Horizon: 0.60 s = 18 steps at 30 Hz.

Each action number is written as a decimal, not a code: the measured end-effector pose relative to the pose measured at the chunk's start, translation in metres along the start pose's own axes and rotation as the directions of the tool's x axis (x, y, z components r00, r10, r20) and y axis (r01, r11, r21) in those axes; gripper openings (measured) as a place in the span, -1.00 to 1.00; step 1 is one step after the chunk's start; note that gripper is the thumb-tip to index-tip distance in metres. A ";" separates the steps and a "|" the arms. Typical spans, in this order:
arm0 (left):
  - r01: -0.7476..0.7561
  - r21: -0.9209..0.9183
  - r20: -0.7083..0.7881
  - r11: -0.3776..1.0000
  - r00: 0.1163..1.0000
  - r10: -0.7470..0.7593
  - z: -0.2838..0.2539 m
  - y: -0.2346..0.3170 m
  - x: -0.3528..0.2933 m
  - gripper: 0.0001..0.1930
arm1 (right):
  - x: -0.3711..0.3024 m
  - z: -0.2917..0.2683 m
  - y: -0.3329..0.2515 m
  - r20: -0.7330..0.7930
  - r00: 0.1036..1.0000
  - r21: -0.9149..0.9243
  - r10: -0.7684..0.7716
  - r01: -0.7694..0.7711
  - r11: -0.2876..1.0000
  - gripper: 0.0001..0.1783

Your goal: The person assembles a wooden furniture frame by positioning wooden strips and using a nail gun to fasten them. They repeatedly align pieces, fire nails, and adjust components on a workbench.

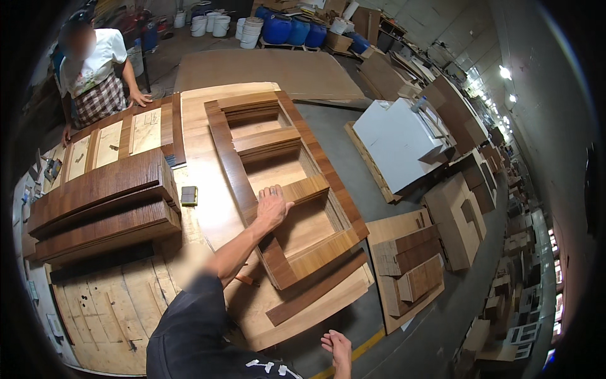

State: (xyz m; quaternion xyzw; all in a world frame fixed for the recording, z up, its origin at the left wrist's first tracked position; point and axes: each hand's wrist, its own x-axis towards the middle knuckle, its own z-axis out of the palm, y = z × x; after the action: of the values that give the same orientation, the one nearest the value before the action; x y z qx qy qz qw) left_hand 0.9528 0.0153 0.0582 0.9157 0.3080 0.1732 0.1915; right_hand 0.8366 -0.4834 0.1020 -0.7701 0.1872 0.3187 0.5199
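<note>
Left hand: in the head view, laid palm down on the left end of the third crosspiece; grip with fingers side by side over the wood, but whether it pinches the piece I cannot tell.
Right hand: near the lower edge, apart from the frame; grip loosely spread, fingers part curled, nothing seen in it.
Wooden frame: brown, three openings, crosspieces between long sides; lies on a pale panel atop the bench, running away from the person.
Loose brown strip: just beyond the frame's near end.
Small block: grey-topped, left of the frame, near the dark boards.
Co-worker's hand: at far left, resting on another brown panel.
White box: right of the frame, on a pallet.
</note>
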 end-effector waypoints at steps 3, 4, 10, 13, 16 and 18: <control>-0.064 -0.012 -0.005 0.998 0.998 0.064 0.003 -0.016 0.010 -0.19 | -0.006 -0.007 0.020 0.007 1.000 0.002 0.005 -0.005 1.000 -0.61; -0.029 -0.037 0.053 0.999 0.998 0.031 0.003 -0.016 0.016 -0.18 | -0.007 -0.010 0.027 0.006 1.000 -0.005 0.015 -0.015 1.000 -0.60; -0.194 -0.029 0.105 0.981 0.975 0.196 -0.001 -0.026 0.012 -0.27 | -0.019 -0.019 0.054 -0.007 1.000 0.008 0.012 -0.012 1.000 -0.58; -0.255 -0.004 0.081 0.967 0.964 0.254 0.004 -0.035 0.013 -0.31 | -0.022 -0.016 0.058 -0.001 1.000 0.034 -0.018 0.018 0.999 -0.58; -0.261 -0.046 0.106 0.964 0.959 0.265 0.004 -0.038 0.016 -0.31 | -0.032 -0.013 0.059 0.000 0.999 0.014 -0.037 0.037 0.999 -0.57; -0.252 -0.028 0.102 0.967 0.962 0.253 0.003 -0.038 0.018 -0.30 | -0.038 -0.014 0.061 0.008 0.998 -0.006 -0.058 0.058 0.998 -0.58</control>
State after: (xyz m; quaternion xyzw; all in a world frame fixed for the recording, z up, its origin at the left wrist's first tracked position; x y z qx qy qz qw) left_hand 0.9485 0.0535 0.0417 0.9538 0.1769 0.1504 0.1906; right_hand 0.7755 -0.5215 0.0902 -0.7756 0.1619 0.3068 0.5273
